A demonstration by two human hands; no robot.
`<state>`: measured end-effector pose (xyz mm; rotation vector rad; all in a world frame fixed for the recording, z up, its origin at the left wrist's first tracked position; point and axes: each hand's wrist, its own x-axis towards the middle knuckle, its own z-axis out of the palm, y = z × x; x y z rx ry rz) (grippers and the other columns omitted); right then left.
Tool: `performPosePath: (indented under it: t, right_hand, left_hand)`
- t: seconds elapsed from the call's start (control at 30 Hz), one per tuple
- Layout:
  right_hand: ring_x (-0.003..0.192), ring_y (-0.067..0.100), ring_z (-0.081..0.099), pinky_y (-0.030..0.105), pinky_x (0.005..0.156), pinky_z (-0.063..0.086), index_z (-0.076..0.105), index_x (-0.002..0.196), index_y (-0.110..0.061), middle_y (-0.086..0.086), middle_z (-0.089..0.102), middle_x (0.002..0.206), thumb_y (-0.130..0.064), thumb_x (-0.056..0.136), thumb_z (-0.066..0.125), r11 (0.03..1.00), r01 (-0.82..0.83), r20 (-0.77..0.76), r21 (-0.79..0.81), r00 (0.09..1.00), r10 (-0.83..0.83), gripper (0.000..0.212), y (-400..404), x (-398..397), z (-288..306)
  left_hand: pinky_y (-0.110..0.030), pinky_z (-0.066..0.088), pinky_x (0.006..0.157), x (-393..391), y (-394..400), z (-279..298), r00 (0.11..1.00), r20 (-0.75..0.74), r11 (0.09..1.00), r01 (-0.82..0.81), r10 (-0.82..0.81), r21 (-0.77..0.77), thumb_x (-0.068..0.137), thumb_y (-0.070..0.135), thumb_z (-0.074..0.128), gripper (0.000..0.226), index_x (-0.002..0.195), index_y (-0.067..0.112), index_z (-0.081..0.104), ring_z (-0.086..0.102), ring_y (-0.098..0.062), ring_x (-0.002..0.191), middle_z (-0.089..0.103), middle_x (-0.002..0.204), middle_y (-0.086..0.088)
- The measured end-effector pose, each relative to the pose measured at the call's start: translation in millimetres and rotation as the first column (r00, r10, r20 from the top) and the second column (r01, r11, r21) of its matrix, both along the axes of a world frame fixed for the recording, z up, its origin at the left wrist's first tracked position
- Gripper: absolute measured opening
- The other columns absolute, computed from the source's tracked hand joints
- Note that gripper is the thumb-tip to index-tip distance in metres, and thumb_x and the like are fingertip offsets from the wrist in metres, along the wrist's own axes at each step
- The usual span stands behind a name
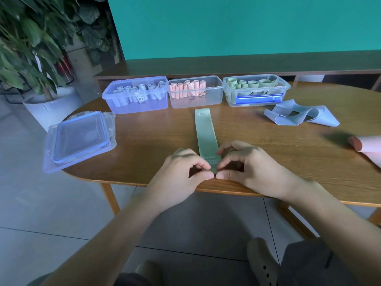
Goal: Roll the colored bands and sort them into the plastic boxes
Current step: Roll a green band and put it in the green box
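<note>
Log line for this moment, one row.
step: starting roll | left hand: pinches green band near end | right hand: pinches same end | green box: open

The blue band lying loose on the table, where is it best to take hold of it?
Probably at the flat pointed end of the blue band, from the right with the right hand. That end lies free on the table, while the middle is wavy.

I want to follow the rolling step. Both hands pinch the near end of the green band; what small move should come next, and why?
Probably roll the near end forward. The green band lies flat and unrolled, and the left hand and right hand pinch its near end.
</note>
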<state>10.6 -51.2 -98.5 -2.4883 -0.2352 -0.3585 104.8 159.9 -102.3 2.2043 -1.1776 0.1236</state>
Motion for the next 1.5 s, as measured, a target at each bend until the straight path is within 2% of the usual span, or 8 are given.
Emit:
performPosePath:
  t: [0.2,0.43,0.6,0.77,0.83,0.97,1.27,1.5]
  right_hand:
    - [0.098,0.0,0.058,0.012,0.086,0.041,0.075,0.084,-0.018,-0.008,0.058,0.115,-0.025,0.091,0.074,0.997,0.05,0.094,-0.051,0.995,-0.045,0.01,6.5,4.4,-3.0]
    - [0.102,-0.007,0.053,0.002,0.085,0.033,0.069,0.078,-0.03,-0.016,0.052,0.113,-0.031,0.08,0.083,0.973,0.219,-0.099,0.073,0.972,-0.212,0.015,6.1,12.8,7.8]
    - [0.088,0.002,0.057,0.008,0.079,0.038,0.066,0.083,-0.029,-0.013,0.055,0.102,-0.023,0.086,0.079,0.975,0.209,-0.042,0.072,0.977,-0.207,0.014,12.3,13.0,4.8]
    - [0.1,0.005,0.059,0.016,0.092,0.043,0.071,0.094,-0.02,-0.012,0.057,0.106,-0.022,0.094,0.07,0.998,0.052,0.122,-0.029,0.991,-0.049,0.003,8.9,5.8,-4.7]
    - [0.105,0.005,0.058,0.025,0.095,0.047,0.072,0.099,-0.019,-0.012,0.057,0.111,-0.033,0.096,0.065,0.996,0.03,0.122,-0.084,0.992,-0.019,0.016,5.2,4.5,-6.9]
    - [0.106,0.01,0.059,0.038,0.091,0.052,0.072,0.098,-0.024,-0.014,0.058,0.113,-0.037,0.094,0.067,0.993,0.055,0.123,-0.102,0.991,-0.042,0.015,4.6,7.4,-7.2]
    - [0.098,0.016,0.061,0.044,0.081,0.054,0.072,0.096,-0.015,-0.011,0.061,0.108,-0.028,0.098,0.064,0.985,0.122,0.165,-0.122,0.981,-0.102,0.016,7.8,17.5,-11.5]
    - [0.091,0.016,0.061,0.048,0.079,0.055,0.065,0.098,-0.019,-0.01,0.053,0.11,-0.03,0.097,0.062,0.977,0.208,0.18,-0.05,0.964,-0.196,0.011,13.4,21.6,-10.6]
  left_hand:
    - [-0.008,0.038,0.081,-0.4,-6.2,1.9,0.997,0.047,0.998,-0.053,0.055,-0.042,0.092,0.035,0.069,0.012,0.091,0.028,0.078,0.054,0.003,0.091,0.058,0.095,0.018]
    - [-0.003,0.039,0.07,-5.6,-11.2,4.1,0.998,-0.017,0.99,-0.07,0.069,-0.125,0.088,0.021,0.075,0.005,0.09,0.025,0.077,0.058,0.004,0.082,0.062,0.08,0.022]
    - [-0.026,0.047,0.078,-2.8,-12.9,-7.9,0.988,0.143,0.996,-0.043,0.054,-0.078,0.097,0.021,0.064,0.012,0.094,0.018,0.075,0.056,-0.008,0.09,0.063,0.093,0.006]
    - [-0.019,0.043,0.084,-2.4,-9.7,-9.7,0.986,0.164,0.996,-0.024,0.037,-0.085,0.094,0.03,0.067,0.016,0.097,0.018,0.077,0.055,-0.006,0.093,0.058,0.096,0.007]
    - [-0.021,0.044,0.083,-1.1,-10.9,-10.6,0.982,0.183,0.996,-0.031,0.046,-0.083,0.095,0.028,0.067,0.016,0.097,0.016,0.077,0.055,-0.008,0.092,0.059,0.095,0.006]
    - [-0.023,0.046,0.081,0.3,-14.0,-13.9,0.975,0.211,0.995,-0.051,0.069,-0.088,0.097,0.026,0.063,0.018,0.095,0.017,0.079,0.057,-0.011,0.089,0.059,0.094,0.004]
    - [-0.038,0.05,0.073,1.8,-17.6,-12.2,0.977,0.198,0.989,-0.048,0.075,-0.137,0.098,0.022,0.062,0.011,0.096,0.018,0.072,0.06,-0.016,0.083,0.066,0.089,0.003]
    - [-0.012,0.037,0.084,1.0,-18.6,-9.1,0.973,0.211,0.994,-0.083,0.096,-0.068,0.094,0.025,0.068,0.015,0.102,0.016,0.077,0.055,-0.008,0.093,0.058,0.098,0.003]
